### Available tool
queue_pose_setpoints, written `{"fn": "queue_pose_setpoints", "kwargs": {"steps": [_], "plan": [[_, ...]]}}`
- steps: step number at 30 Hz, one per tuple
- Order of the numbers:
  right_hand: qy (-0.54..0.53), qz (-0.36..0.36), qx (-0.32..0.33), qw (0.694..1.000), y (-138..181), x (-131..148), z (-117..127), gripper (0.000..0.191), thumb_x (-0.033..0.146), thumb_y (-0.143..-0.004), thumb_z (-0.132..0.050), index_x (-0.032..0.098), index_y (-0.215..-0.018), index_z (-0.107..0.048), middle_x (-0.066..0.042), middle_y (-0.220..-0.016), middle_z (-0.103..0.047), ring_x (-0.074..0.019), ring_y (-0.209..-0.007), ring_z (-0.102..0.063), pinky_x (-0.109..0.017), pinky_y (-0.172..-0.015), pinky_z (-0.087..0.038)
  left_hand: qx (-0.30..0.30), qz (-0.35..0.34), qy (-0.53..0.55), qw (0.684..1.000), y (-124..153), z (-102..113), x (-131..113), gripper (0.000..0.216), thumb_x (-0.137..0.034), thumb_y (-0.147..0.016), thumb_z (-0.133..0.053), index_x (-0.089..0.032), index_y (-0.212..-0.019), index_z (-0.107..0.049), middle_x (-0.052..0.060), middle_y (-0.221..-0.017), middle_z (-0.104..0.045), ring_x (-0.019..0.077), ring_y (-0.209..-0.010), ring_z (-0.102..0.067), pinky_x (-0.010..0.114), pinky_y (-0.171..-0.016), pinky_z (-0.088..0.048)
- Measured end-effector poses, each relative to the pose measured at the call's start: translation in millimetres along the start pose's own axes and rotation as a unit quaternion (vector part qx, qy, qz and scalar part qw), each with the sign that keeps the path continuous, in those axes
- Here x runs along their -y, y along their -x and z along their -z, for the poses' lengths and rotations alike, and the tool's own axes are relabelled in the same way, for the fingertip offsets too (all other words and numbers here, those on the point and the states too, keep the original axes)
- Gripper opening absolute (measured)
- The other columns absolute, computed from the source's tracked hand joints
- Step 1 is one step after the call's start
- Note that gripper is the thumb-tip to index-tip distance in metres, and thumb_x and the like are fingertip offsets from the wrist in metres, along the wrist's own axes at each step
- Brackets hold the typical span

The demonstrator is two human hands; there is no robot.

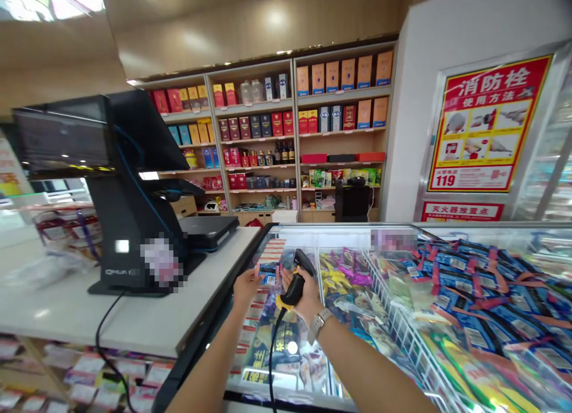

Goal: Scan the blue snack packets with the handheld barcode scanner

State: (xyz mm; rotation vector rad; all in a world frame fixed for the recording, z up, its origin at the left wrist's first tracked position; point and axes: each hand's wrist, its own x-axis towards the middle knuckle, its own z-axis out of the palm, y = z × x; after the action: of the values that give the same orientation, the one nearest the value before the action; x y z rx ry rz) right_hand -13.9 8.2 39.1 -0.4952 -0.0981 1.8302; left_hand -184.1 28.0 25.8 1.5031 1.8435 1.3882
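Above a glass-topped freezer (313,395), my right hand (308,300) is closed around a black and yellow barcode scanner (295,286). Its head tilts up and a black cord hangs down from it. A wristwatch is on the right wrist. Just to the left, my left hand (245,288) pinches the edge of a small blue ice cream packet (269,275) with a white label. The packet's right end lies close to the fingers of my right hand; whether they touch it I cannot tell. Through the glass below, colourful frozen packs show.
At left, a dark point-of-sale terminal (129,222) stands on a white counter (214,285). A white wire basket divider (393,317) crosses the freezer; blue packets (482,288) pile up at its right. Shelves of boxed bottles (257,127) line the back wall.
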Motion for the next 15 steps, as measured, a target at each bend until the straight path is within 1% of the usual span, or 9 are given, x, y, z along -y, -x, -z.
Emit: {"fn": "queue_pose_setpoints", "kwargs": {"steps": [2,4,6,8,10,11,13,15], "plan": [[0.035,0.004,-0.007,0.999,-7.9,-15.5,0.1,0.008,0.026,-0.074,-0.056,0.021,-0.070,-0.051,-0.005,-0.071,-0.066,-0.0159,-0.074,-0.066,-0.025,-0.066,-0.052,-0.026,-0.013,-0.070,0.997,3.0,8.2,3.7,0.023,-0.032,-0.066,-0.068,-0.018,-0.084,-0.071,0.009,-0.082,-0.072,0.0281,-0.083,-0.066,0.034,-0.076,-0.045],[0.077,0.019,-0.015,0.997,-13.0,-22.2,2.2,0.013,0.031,-0.074,-0.057,0.021,-0.069,-0.050,-0.003,-0.067,-0.064,-0.0165,-0.071,-0.065,-0.026,-0.064,-0.052,-0.071,-0.033,-0.135,0.988,7.3,9.2,1.1,0.030,-0.032,-0.066,-0.070,-0.018,-0.092,-0.070,0.012,-0.094,-0.070,0.0301,-0.092,-0.063,0.035,-0.080,-0.044],[0.106,0.035,-0.019,0.994,-13.9,-18.6,4.6,0.016,0.034,-0.072,-0.059,0.022,-0.069,-0.050,-0.003,-0.069,-0.065,-0.0173,-0.073,-0.065,-0.027,-0.065,-0.052,-0.106,-0.064,-0.190,0.974,10.1,4.4,-6.9,0.036,-0.030,-0.067,-0.069,-0.019,-0.102,-0.068,0.013,-0.106,-0.066,0.0307,-0.100,-0.059,0.036,-0.084,-0.042],[0.107,0.054,-0.015,0.993,-10.2,-4.5,6.9,0.015,0.034,-0.072,-0.060,0.021,-0.070,-0.051,-0.005,-0.076,-0.067,-0.0179,-0.080,-0.066,-0.028,-0.069,-0.052,-0.112,-0.114,-0.214,0.964,10.1,-6.7,-19.4,0.036,-0.027,-0.071,-0.064,-0.020,-0.106,-0.066,0.012,-0.110,-0.063,0.0291,-0.102,-0.057,0.036,-0.087,-0.042],[0.092,0.078,-0.009,0.993,-2.3,19.5,11.1,0.012,0.031,-0.072,-0.060,0.021,-0.070,-0.053,-0.006,-0.082,-0.069,-0.0186,-0.087,-0.067,-0.028,-0.073,-0.053,-0.085,-0.175,-0.187,0.963,8.2,-26.0,-36.0,0.030,-0.024,-0.075,-0.060,-0.020,-0.104,-0.067,0.010,-0.106,-0.064,0.0266,-0.102,-0.057,0.036,-0.090,-0.041],[0.081,0.091,-0.006,0.993,2.9,34.7,14.7,0.010,0.029,-0.072,-0.060,0.021,-0.070,-0.054,-0.006,-0.083,-0.069,-0.0190,-0.090,-0.066,-0.029,-0.075,-0.053,-0.064,-0.200,-0.160,0.965,7.4,-39.0,-45.8,0.027,-0.024,-0.076,-0.058,-0.019,-0.101,-0.068,0.010,-0.103,-0.064,0.0255,-0.101,-0.057,0.035,-0.090,-0.042],[0.059,0.127,-0.005,0.990,15.8,69.9,25.8,0.006,0.025,-0.071,-0.060,0.021,-0.071,-0.055,-0.006,-0.083,-0.070,-0.0198,-0.094,-0.066,-0.030,-0.078,-0.053,-0.015,-0.229,-0.099,0.968,8.6,-71.3,-67.9,0.022,-0.022,-0.075,-0.059,-0.019,-0.095,-0.069,0.008,-0.098,-0.066,0.0241,-0.099,-0.059,0.034,-0.090,-0.043],[0.044,0.181,-0.015,0.982,31.4,109.2,42.0,0.005,0.022,-0.069,-0.061,0.021,-0.071,-0.056,-0.006,-0.082,-0.070,-0.0200,-0.094,-0.066,-0.031,-0.081,-0.053,0.041,-0.235,-0.045,0.970,15.8,-109.9,-92.6,0.020,-0.018,-0.072,-0.061,-0.020,-0.090,-0.070,0.007,-0.095,-0.067,0.0232,-0.095,-0.060,0.034,-0.089,-0.043]]}}
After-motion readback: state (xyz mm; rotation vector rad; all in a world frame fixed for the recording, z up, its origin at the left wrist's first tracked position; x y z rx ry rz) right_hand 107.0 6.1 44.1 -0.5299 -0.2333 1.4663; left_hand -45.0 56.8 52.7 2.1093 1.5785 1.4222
